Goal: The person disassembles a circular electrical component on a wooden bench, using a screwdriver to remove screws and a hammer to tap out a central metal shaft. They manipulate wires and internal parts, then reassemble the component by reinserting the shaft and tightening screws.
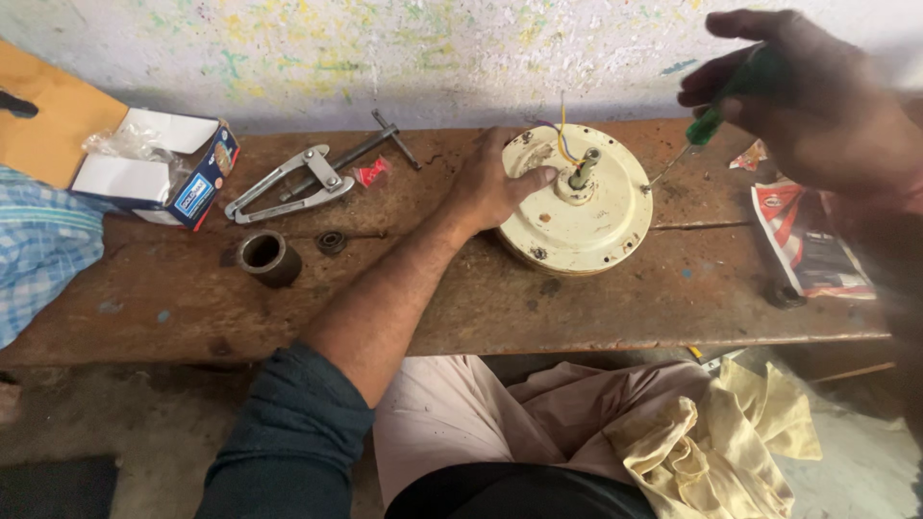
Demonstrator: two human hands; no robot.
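The round cream-painted metal motor housing [577, 207] lies flat on the worn brown wooden desk [461, 308], right of its middle, with a short steel shaft [584, 168] standing upright at its centre and yellow and blue wires [562, 135] rising at the shaft's 11 o'clock. The left hand [495, 183] rests spread on the housing's rim at 9 o'clock, fingers laid flat on the top face, pressing rather than gripping. The right hand [817, 101] is closed around a green-handled screwdriver [716, 120] held above the desk at the housing's 2 o'clock, its thin blade slanting down toward the rim.

The housing looks heavy and rigid, with smooth, likely slippery paint; the rim offers the surest hold, while the wires look fragile and should be left alone.

At 9 o'clock from the housing lie a grey metal puller tool [298, 183], a short dark steel ring [267, 255] and an open white-and-blue cardboard box [159, 168].
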